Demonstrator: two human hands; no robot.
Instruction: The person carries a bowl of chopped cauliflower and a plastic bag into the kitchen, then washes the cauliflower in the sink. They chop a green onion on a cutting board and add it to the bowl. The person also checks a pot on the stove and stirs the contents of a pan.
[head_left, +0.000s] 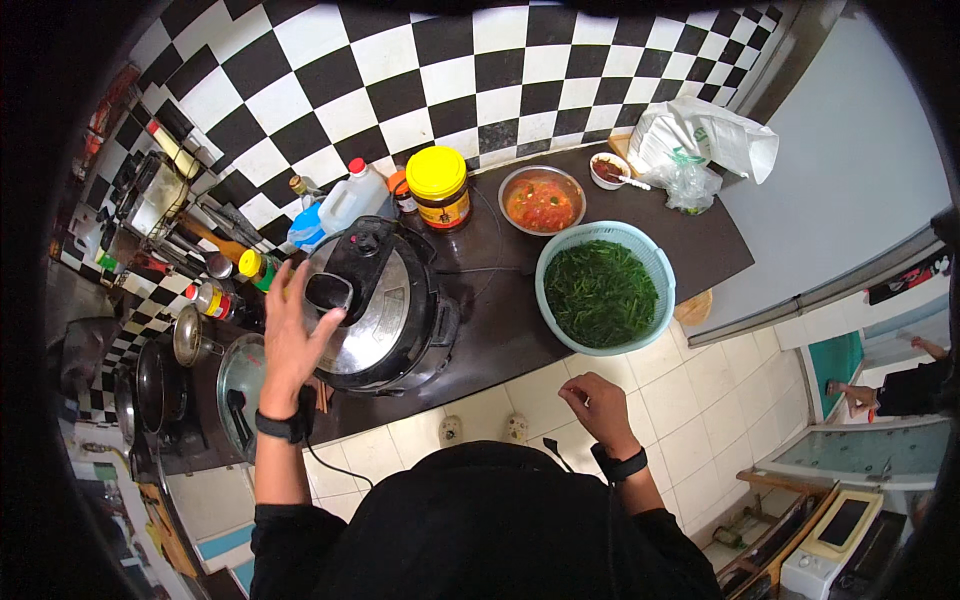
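My left hand (294, 330) is at the handle (330, 291) of an electric pressure cooker's lid (382, 319), fingers spread and thumb near the handle's edge. Whether the fingers touch it, I cannot tell. The lid is steel with a black top piece and sits on the black cooker (442, 322). Lower right, in front of the counter, my right hand (598, 409) hangs with curled fingers and nothing visible in it. Nearest to it stands a light blue plastic basin (666, 300) holding chopped green leafy vegetables (600, 292) in liquid.
Behind the basin stand a steel bowl of red tomato mixture (544, 201), a small sauce bowl (609, 171) and plastic bags (690, 150). A yellow-lidded jar (437, 187) and a white jug (356, 196) stand behind the cooker. A glass lid (241, 390) lies left. Another person's arm (892, 390) shows far right.
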